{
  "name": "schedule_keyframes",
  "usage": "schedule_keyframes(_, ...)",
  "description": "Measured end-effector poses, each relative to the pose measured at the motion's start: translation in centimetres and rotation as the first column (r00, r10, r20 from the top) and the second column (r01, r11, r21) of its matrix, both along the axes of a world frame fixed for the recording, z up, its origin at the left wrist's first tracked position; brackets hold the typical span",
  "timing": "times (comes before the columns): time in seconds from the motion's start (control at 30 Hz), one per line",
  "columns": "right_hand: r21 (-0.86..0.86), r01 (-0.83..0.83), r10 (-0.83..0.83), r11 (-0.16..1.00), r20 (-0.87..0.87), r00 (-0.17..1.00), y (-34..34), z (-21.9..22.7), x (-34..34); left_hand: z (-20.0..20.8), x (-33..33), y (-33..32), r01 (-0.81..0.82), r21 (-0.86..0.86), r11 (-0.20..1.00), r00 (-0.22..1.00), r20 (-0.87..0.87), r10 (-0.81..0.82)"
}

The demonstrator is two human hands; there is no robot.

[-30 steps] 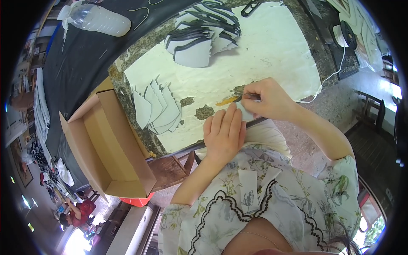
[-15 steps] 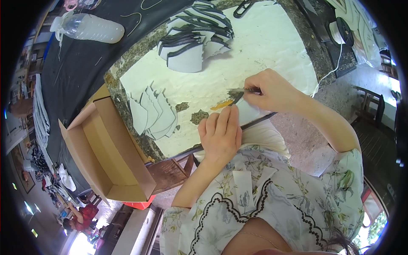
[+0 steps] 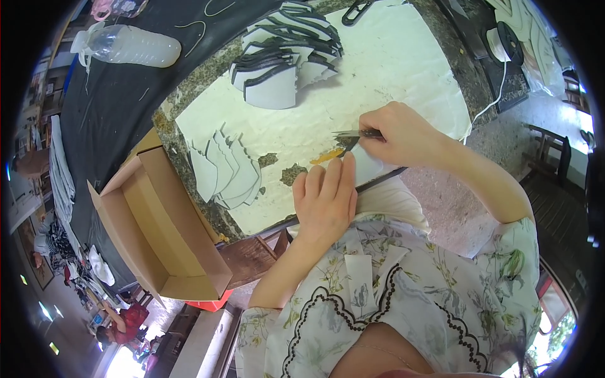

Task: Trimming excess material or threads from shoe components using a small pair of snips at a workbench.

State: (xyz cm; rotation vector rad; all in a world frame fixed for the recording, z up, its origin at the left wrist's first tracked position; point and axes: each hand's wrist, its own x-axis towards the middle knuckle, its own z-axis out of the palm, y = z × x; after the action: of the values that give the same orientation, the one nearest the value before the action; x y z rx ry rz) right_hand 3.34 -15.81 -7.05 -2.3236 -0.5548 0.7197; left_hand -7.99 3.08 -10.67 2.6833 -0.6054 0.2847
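My right hand (image 3: 397, 133) is closed around a small pair of scissors (image 3: 348, 133), whose slim metal blades point left just above the worktop. A white curved piece (image 3: 367, 162) with a dark edge lies under that hand, at the near edge of the table. My left hand (image 3: 328, 198) rests beside it, fingers stretched out and their tips pressing down by the piece's left side; the exact contact is hidden. Several plain white cut pieces (image 3: 220, 173) lie fanned at the left. Farther back stands a stack of white pieces with black edging (image 3: 271, 91).
White paper (image 3: 403, 63), torn in spots, covers the stone-like worktop. Black thread snips (image 3: 357, 12) lie at the back. On the right is a spool of white cord (image 3: 498, 45). An open cardboard box (image 3: 183, 217) stands left, below a plastic bottle (image 3: 129, 45). Another person (image 3: 123, 324) sits far off.
Both hands keep nearly the same place. The scissors' blades have shifted slightly left and look a little more apart. The whole view has moved very slightly.
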Motion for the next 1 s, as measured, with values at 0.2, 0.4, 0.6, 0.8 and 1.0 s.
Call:
schedule_keyframes(0.2,0.054,-0.026,0.02,0.998,0.117,0.993,-0.2,-0.6,0.6,0.4,0.1,0.0,0.042,0.053,0.998,0.999,-0.032,-0.04)
schedule_keyframes(0.4,0.014,-0.018,0.015,1.0,0.167,0.986,0.1,-0.9,0.3,0.4,0.7,-0.1,0.098,0.008,0.995,0.994,-0.05,-0.098)
schedule_keyframes(0.6,-0.003,-0.005,0.005,1.0,0.2,0.98,-0.1,-1.2,0.3,0.4,2.1,-0.6,0.161,0.045,0.986,0.986,-0.06,-0.158)
schedule_keyframes(0.8,0.088,0.068,-0.066,0.994,-0.019,0.998,-1.9,-1.0,2.0,0.8,2.3,-0.8,0.164,0.093,0.982,0.985,-0.067,-0.158)
schedule_keyframes(1.0,0.065,0.073,-0.081,0.995,0.128,0.989,-1.8,-1.3,1.4,0.8,3.1,-1.2,0.173,0.073,0.982,0.984,-0.057,-0.169)
